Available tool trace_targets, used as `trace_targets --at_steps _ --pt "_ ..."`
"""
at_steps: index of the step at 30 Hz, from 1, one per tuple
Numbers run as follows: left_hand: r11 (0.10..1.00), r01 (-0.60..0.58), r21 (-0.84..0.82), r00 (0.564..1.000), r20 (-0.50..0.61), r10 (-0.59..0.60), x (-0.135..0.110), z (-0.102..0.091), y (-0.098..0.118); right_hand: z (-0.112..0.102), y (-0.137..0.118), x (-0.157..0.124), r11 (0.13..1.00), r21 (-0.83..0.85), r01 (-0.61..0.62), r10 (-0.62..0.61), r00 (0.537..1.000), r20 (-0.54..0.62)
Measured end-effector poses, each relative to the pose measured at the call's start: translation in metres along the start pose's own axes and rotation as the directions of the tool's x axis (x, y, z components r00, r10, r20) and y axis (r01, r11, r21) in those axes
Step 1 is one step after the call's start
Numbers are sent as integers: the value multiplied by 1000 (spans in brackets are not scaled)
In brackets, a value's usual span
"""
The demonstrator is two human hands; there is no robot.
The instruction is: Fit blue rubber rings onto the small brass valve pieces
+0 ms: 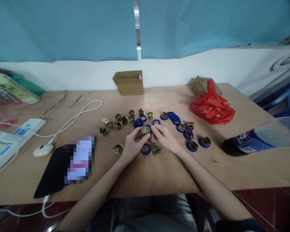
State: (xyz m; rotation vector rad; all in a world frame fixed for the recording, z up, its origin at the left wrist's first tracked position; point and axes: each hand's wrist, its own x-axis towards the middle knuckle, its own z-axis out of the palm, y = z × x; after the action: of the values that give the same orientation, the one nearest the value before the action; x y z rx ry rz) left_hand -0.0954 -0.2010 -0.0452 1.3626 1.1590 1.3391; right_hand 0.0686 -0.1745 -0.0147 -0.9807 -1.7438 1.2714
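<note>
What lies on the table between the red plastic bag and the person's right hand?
In the head view, several blue rings with brass pieces on them lie between the red plastic bag and the right hand.

L hand (132,145) & R hand (164,138) pinch brass part (145,130) w/ blue ring (149,128)

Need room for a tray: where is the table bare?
Bare: near table edge from right hand to bottle; strip between brass caps and cardboard box. Crowded: caps and blue rings around right and left hand; phone, mouse further left.
</note>
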Motion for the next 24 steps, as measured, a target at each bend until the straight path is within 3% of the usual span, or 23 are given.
trace_targets --at_steps 5,11,13,16,19,22,24 --pt "1000 -20 -20 1000 -23 20 1 -1 -1 1 2 -1 996 -3 -89 89 993 73" --pt "999 2 -47 999 -42 -4 1 -1 1 1 1 -4 992 -123 -27 42 992 122" --pt "998 20 -64 998 -53 -24 2 -1 3 -2 -2 -3 988 -154 -10 22 997 77" --pt "996 36 -85 996 -76 -43 3 0 6 -15 -7 1 968 -252 3 -25 996 -84" --pt "994 41 -98 995 -88 -50 4 0 7 -31 -11 2 942 -332 -51 -25 975 -220" --pt "992 50 -112 995 -84 -60 4 0 7 -44 -11 1 898 -422 -128 29 972 -233" --pt "991 58 -118 994 -84 -68 3 0 8 -49 -8 0 862 -487 -143 62 982 -180"
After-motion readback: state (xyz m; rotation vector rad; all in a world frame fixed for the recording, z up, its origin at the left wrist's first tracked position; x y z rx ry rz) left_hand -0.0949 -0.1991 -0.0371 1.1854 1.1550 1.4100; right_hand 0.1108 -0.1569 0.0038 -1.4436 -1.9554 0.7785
